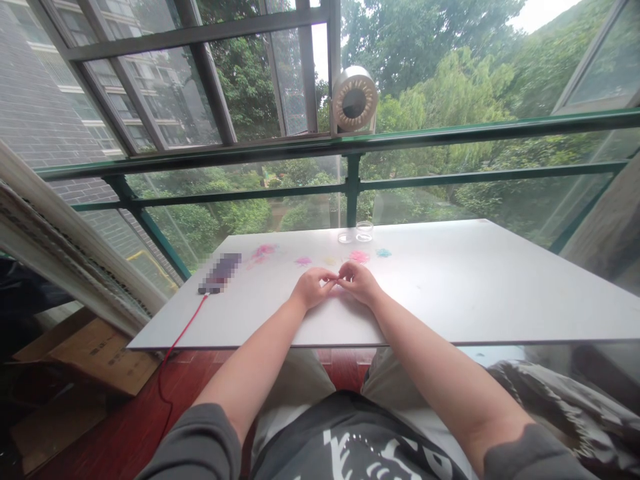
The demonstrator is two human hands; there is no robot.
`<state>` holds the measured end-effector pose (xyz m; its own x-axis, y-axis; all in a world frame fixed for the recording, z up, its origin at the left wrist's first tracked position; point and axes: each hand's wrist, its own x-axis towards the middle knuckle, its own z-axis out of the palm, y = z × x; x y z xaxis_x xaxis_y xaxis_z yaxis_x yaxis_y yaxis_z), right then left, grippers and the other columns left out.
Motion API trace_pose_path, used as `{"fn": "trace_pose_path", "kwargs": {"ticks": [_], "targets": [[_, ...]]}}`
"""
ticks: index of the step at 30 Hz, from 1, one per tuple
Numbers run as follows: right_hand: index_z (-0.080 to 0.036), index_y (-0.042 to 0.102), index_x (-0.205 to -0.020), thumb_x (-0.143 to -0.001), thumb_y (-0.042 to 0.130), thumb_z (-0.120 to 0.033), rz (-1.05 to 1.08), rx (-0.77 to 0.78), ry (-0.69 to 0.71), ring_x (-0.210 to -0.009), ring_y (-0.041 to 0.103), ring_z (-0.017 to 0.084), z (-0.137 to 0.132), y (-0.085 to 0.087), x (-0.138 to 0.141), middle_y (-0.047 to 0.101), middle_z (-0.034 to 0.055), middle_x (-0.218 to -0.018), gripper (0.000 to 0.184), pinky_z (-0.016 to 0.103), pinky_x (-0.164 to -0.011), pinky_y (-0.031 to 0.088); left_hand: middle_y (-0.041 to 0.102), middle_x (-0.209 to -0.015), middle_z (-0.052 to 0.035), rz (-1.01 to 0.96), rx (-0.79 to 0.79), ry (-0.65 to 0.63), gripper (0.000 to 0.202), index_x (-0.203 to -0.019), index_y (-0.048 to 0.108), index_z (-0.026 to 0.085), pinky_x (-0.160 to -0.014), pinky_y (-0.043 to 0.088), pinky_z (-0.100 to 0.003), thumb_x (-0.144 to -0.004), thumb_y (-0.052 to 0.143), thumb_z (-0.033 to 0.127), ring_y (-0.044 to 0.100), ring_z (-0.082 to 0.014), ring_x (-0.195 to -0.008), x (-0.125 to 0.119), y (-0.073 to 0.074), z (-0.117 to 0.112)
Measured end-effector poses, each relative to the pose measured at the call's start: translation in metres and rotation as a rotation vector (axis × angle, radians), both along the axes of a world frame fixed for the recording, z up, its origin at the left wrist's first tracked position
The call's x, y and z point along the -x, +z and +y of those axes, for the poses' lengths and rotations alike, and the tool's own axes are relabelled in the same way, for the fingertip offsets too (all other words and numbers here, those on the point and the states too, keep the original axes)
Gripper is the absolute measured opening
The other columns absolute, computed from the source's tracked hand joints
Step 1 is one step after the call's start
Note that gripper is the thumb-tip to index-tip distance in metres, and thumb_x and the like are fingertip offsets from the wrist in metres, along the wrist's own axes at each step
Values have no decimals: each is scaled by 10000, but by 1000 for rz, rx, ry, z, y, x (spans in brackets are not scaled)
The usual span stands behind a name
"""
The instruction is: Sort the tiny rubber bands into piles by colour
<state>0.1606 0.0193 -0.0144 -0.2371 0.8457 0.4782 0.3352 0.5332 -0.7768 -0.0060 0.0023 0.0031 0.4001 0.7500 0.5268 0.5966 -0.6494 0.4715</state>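
My left hand [314, 288] and my right hand [358, 280] meet low over the white table [465, 293], fingertips pinched together. Whatever lies between the fingers is too small to make out. Just beyond the right hand is a small pink-red pile [359, 256], with a blue pile [384, 253] to its right. A purple-pink pile [303, 261] lies past the left hand, and a faint yellow one [329, 261] sits between. Farther left spreads a larger pink and red heap [264, 251]. The single pieces in these piles are too blurred to tell apart.
Two clear round containers [364, 232] stand at the table's far edge. At left lies a blurred-out dark device [223, 270], its red cable [189, 324] running over the edge. A round fan [355, 100] is by the green railing [450, 137]. Cardboard boxes [103, 353] sit lower left.
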Motion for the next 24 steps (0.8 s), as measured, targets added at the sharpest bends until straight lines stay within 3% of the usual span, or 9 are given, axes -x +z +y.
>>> {"fn": "trace_pose_path", "kwargs": {"ticks": [13, 24], "targets": [[-155, 622, -774, -636, 582, -243, -91, 51, 11, -550, 474, 90, -3, 4, -1, 594, 9, -680, 168, 217, -519, 388, 667, -766, -23, -143, 83, 72, 147, -822, 615, 164, -603, 438, -229, -752, 522, 254, 590, -123, -701, 3, 0, 1], [-162, 613, -677, -670, 547, -253, -33, 32, -37, -505, 457, 91, -3, 5, 1, 563, -8, -562, 112, 213, -499, 368, 667, -774, -21, -102, 100, 91, 161, -813, 621, 177, -646, 451, -245, -759, 507, 278, 588, -130, -710, 2, 1, -1]]}}
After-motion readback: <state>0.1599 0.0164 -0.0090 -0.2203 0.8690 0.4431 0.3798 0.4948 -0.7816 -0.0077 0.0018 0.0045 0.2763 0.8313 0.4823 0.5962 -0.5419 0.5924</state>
